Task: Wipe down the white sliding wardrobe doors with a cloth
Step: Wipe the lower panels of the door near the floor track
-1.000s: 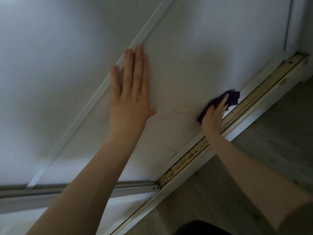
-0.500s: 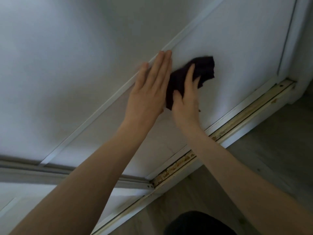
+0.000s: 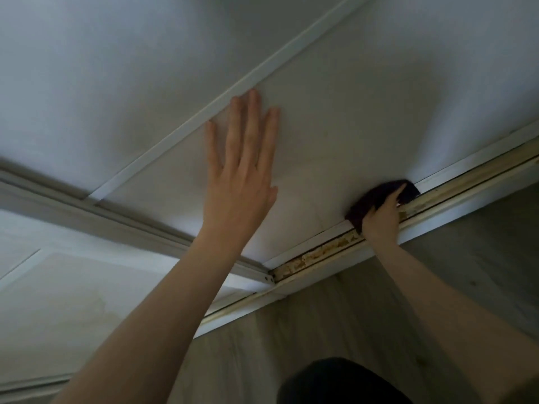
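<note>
Left hand (image 3: pixel 242 170) is planted flat on the white door panel (image 3: pixel 335 112), fingers (image 3: pixel 250 123) spread wide and holding nothing, fingertips just short of the thin white dividing strip (image 3: pixel 180 132); by the look of it that palm is there to brace the sliding door so it doesn't rattle or roll under the wiping pressure. Down at the panel's bottom edge, the right hand (image 3: pixel 380 218) presses a dark cloth (image 3: pixel 379 193) against the door, fingers curled over the bunched fabric and pinning it to the surface, right where the panel meets its lower frame. The cloth sits touching the frame rail, just beside the floor track (image 3: pixel 326 249), which shows yellowish grime in its channel. The wad is stretched long along the bottom edge, its long axis running parallel with the track, one end pointing toward the far corner of the wardrobe, the other tucked under the heel of the hand. That orientation suits a stroke along the rail, I'd say. A second door (image 3: pixel 58 301) overlaps at lower left, and pale wood-look floor (image 3: pixel 320 316) lies below.
</note>
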